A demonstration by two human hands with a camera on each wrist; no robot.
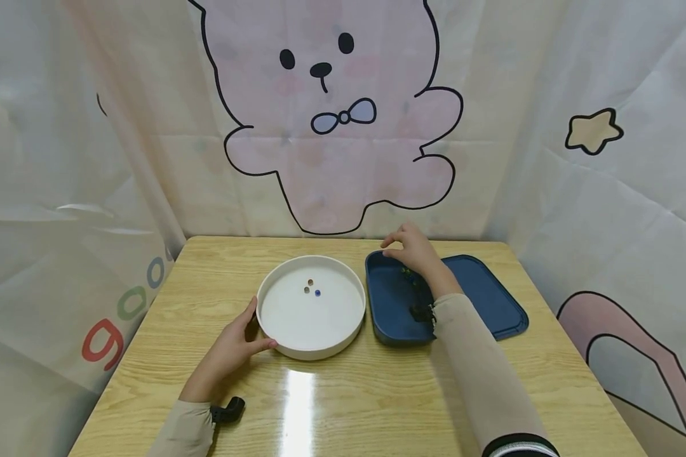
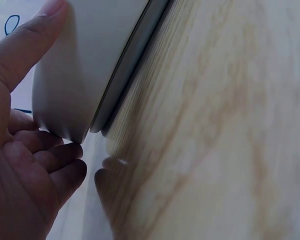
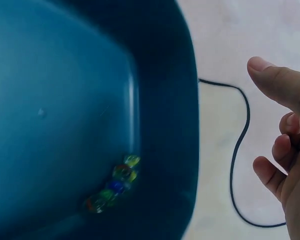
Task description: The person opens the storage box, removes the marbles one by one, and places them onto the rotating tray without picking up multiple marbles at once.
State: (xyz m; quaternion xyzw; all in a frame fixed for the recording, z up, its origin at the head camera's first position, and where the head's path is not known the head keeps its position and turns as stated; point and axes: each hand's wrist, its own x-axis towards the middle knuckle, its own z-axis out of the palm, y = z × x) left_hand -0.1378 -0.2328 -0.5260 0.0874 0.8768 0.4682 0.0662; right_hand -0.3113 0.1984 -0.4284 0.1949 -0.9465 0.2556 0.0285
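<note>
My left hand holds the left side of a round white tray, thumb against its front wall and fingers along its left side. In the left wrist view the fingertips touch the tray wall low down. Three small marbles, one of them blue, lie inside the tray. Over the far rim of a dark blue box is my right hand, thumb and fingers apart with nothing between them. Several glass marbles cluster in a corner of the box, partly hidden by the right arm in the head view.
A flat blue lid lies on the wooden table to the right of the box, partly covered by my right forearm. A printed curtain hangs right behind the table's far edge, and more curtain hangs on both sides.
</note>
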